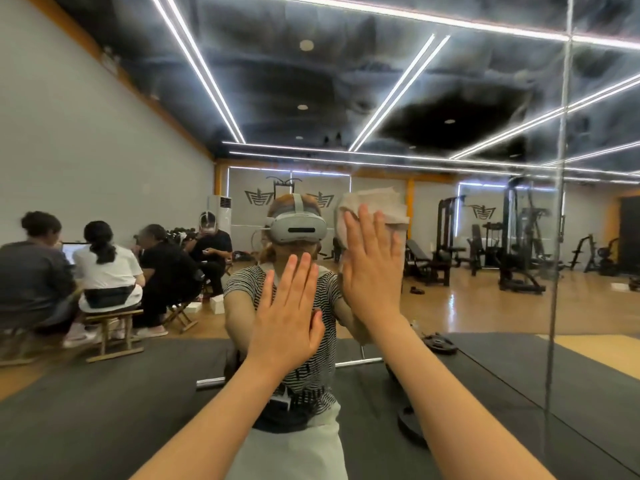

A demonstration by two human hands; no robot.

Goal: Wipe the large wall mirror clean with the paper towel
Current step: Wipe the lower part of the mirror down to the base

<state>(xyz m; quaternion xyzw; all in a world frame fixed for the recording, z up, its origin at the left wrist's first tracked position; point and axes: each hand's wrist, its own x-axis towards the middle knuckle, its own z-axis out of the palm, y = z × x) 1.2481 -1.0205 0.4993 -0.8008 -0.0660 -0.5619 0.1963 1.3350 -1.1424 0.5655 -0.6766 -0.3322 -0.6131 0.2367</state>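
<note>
The large wall mirror (pixel 433 98) fills the whole view and reflects a gym room. My right hand (pixel 372 268) lies flat against the glass with straight fingers and presses a crumpled white paper towel (pixel 377 202) onto it; the towel sticks out above and to the right of my fingertips. My left hand (pixel 289 317) is also flat on the glass, fingers straight and together, lower and to the left of the right hand, holding nothing. Behind both hands shows my own reflection in a striped shirt and a headset.
A vertical seam (pixel 559 202) between mirror panels runs down at the right. The reflection shows several seated people (pixel 104 271) at the left, weight machines (pixel 512 244) at the right, and black floor mats with a barbell and weight plates behind me.
</note>
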